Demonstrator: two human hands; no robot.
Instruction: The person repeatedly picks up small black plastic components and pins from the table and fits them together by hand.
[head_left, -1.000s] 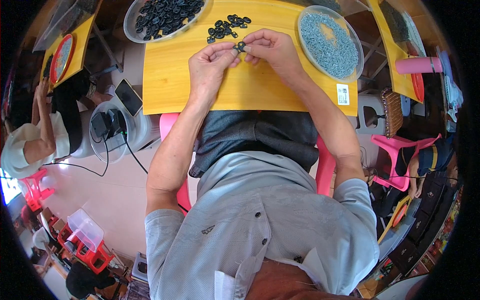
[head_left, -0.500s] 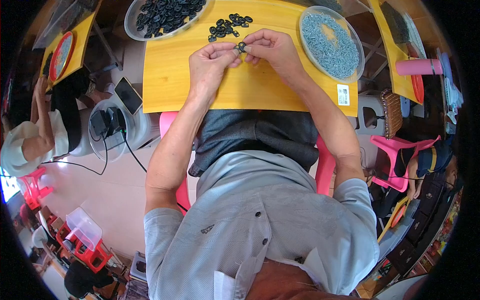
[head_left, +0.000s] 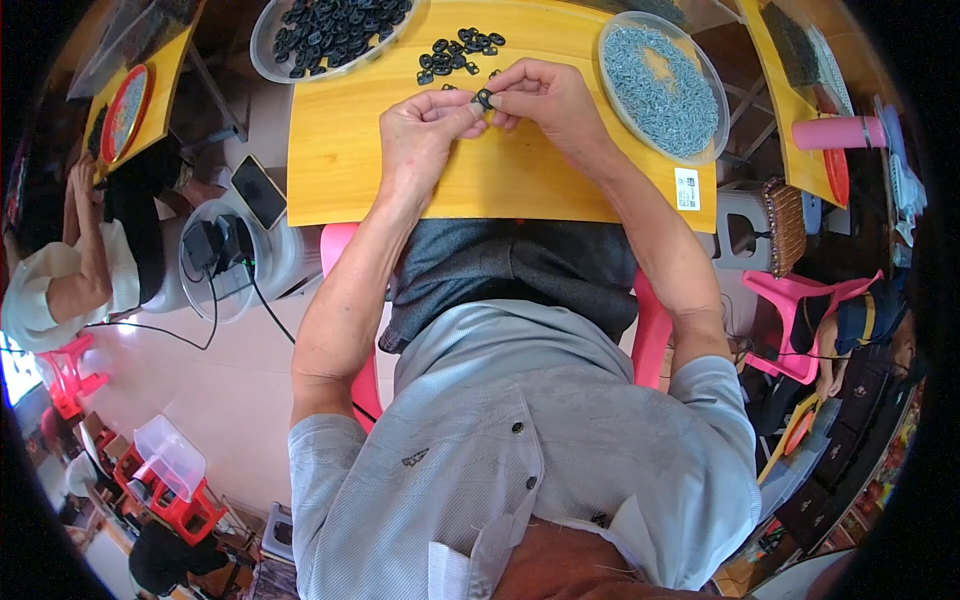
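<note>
Between the fingertips of both hands is a small black plastic piece with a hole (head_left: 484,98), held over the yellow tabletop (head_left: 340,150). My left hand (head_left: 428,128) pinches it from the left with thumb and forefinger. On its other side, my right hand (head_left: 545,97) grips it between thumb and bent fingers. The fingers cover much of the piece, so its full shape is hidden. Just beyond the hands lies a loose group of similar black pieces (head_left: 440,62), several of them.
A clear tub of black pieces (head_left: 258,48) stands at the far left of the table. At the far right is a round clear tub of silvery screws (head_left: 722,125). A dark phone (head_left: 258,191) and black adapters (head_left: 218,240) rest left of the table. Other people sit nearby.
The black piece has turned slightly between my fingertips, and my left fingers have shifted a little. Parts of black pieces behind my hands now show. Both tubs look unchanged.
</note>
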